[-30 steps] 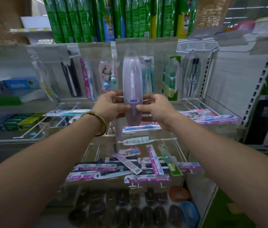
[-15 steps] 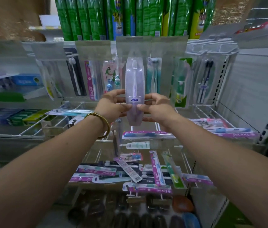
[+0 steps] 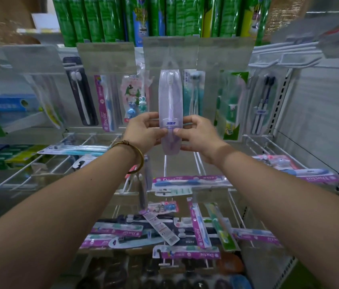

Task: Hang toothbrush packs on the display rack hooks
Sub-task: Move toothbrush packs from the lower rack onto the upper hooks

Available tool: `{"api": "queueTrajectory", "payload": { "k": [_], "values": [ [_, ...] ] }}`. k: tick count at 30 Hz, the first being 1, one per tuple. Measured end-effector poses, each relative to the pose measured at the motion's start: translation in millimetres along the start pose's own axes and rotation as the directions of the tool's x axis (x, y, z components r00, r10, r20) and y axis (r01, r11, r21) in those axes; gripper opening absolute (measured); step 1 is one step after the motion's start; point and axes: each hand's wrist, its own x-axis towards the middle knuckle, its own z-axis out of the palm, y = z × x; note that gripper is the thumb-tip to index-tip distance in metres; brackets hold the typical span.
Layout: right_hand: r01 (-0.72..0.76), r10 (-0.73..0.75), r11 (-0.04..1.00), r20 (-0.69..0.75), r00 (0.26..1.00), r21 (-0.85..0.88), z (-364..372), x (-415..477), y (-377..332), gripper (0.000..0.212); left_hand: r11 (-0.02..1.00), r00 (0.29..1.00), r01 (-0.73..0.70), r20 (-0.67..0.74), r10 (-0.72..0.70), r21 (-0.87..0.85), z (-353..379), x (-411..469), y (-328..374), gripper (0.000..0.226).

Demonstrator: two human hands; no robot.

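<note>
I hold a clear lilac toothbrush pack (image 3: 171,94) upright in front of the upper row of the display rack. My left hand (image 3: 144,131) pinches its lower left edge and my right hand (image 3: 197,134) pinches its lower right edge. Its top reaches up behind a clear plastic price-tag flap (image 3: 170,52) on a hook. Whether the pack is on the hook is hidden by the flap. Other toothbrush packs hang beside it, such as a black one (image 3: 81,92) and a pink children's one (image 3: 134,99).
Bare white wire hooks (image 3: 199,163) stick out below my hands. Several loose toothbrush packs (image 3: 185,236) lie piled on lower hooks. Green tall packages (image 3: 164,15) line the top shelf. Toothpaste boxes (image 3: 4,155) sit at the left; a white perforated panel (image 3: 320,113) stands at the right.
The view has shifted so the rack sits more central and closer. Both hands keep the same grip on the pack, which stays upright near the flap.
</note>
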Motion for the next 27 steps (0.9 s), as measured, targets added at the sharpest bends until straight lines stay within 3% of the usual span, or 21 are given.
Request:
{"api": "queueTrajectory", "payload": {
  "k": [10,16,27],
  "values": [
    [0.003,-0.016,0.996,-0.149,0.989,-0.089,14.4,56.8,11.2,0.025,0.991,0.997,-0.004,-0.074,0.014,0.132,4.4,64.6,-18.2,0.042],
    [-0.007,-0.016,0.992,-0.185,0.983,-0.125,13.6,85.8,15.4,0.023,0.989,1.000,-0.015,0.006,0.015,0.146,6.6,86.9,-20.1,0.036],
    [-0.021,-0.021,0.981,-0.217,0.976,-0.192,13.2,113.4,27.2,0.033,0.988,0.997,0.013,0.072,-0.024,0.154,8.5,95.0,-19.0,0.064]
  ]
}}
